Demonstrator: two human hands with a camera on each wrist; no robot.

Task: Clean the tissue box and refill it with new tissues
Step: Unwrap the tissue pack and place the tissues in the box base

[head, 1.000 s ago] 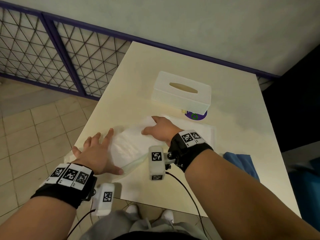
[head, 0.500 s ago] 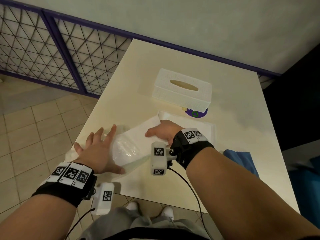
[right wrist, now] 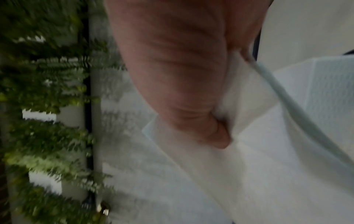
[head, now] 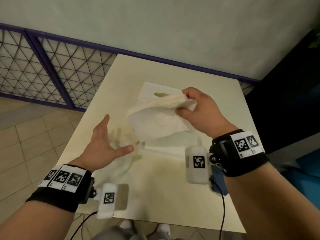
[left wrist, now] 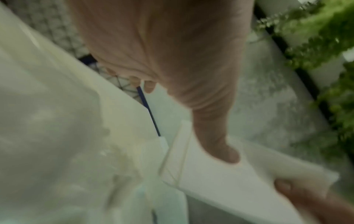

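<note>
Right hand (head: 199,113) pinches one end of the tissue stack (head: 161,118), thumb under and fingers (head: 189,94) curled over, holding it raised just in front of the tissue box (head: 147,90) on the bench (head: 164,187), probably for loading. Left hand (head: 103,144), fingers spread and empty, hovers over the clear wrapper (head: 124,163) nearer than the box.

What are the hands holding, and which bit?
The right hand pinches the stack of tissues by its right end. The left hand is open, holding nothing.

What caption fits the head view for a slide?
Right hand lifts tissue stack before tissue box; left hand open.
</note>
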